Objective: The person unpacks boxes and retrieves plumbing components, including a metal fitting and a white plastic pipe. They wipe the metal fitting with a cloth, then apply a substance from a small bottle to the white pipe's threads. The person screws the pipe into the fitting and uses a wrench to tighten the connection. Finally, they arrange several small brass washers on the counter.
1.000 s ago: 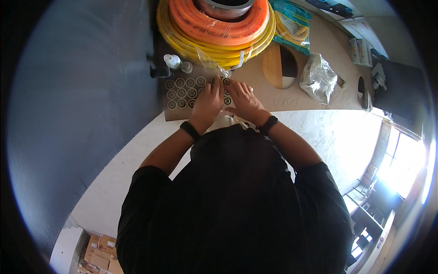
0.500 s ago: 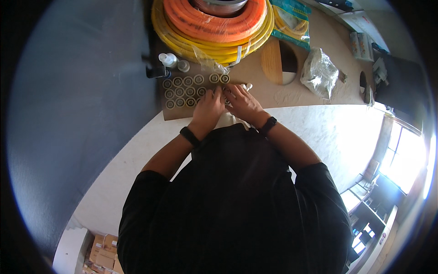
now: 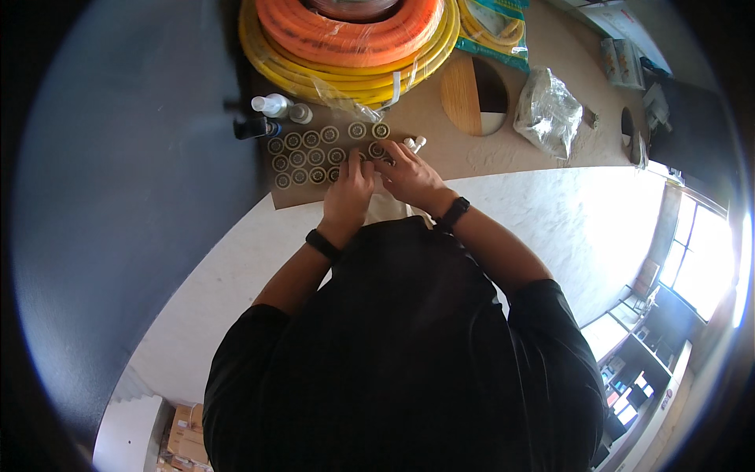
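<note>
On the brown work surface stand several small round pieces [image 3: 311, 139] in rows, pale-rimmed with dark patterned centres. At the right end of these rows, close to the table's front edge, both hands are together. My left hand [image 3: 350, 194] has its fingers bent and drawn together among the near pieces. My right hand [image 3: 412, 181] reaches in from the other side, fingers curled downward just below a round piece [image 3: 377, 149]. What the fingertips hold is too small and covered to make out. Beside my right hand lie small white cylindrical parts [image 3: 415, 144].
Yellow hose coils [image 3: 267, 77] with an orange hose [image 3: 346, 49] on top lie behind the rows. Small bottles [image 3: 271, 105] stand left, next to a dark wall [image 3: 141, 157]. A clear plastic bag [image 3: 548, 114] sits to the right, near a round hole [image 3: 491, 90] in the surface.
The table and everything on it have shifted up and left in view. My right hand's fingers have drawn back slightly from my left hand's, uncovering a round piece and more white parts.
</note>
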Action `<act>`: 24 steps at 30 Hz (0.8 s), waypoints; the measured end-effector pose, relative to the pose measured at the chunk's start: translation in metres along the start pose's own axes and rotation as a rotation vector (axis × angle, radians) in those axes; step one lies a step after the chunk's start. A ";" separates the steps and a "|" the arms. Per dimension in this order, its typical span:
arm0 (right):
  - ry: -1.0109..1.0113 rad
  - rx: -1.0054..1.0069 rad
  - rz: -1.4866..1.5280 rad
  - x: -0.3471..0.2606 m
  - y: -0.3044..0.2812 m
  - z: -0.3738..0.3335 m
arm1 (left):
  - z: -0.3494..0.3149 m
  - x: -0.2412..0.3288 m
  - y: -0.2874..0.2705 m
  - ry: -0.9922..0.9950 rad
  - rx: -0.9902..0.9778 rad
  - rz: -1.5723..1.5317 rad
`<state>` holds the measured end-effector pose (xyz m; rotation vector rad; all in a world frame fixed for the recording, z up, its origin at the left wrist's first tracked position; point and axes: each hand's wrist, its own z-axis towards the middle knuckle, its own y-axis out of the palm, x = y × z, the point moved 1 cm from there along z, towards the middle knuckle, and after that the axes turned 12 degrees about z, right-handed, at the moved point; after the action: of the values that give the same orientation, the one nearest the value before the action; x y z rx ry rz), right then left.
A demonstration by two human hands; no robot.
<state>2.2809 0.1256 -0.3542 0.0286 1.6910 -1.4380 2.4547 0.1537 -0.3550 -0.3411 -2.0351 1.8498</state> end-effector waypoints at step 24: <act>0.068 -0.118 0.102 0.010 -0.008 -0.018 | 0.002 0.017 0.008 0.007 0.056 -0.141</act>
<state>2.2602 0.1320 -0.3556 0.0979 1.8006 -1.2735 2.4378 0.1596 -0.3610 -0.1838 -1.9452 1.8127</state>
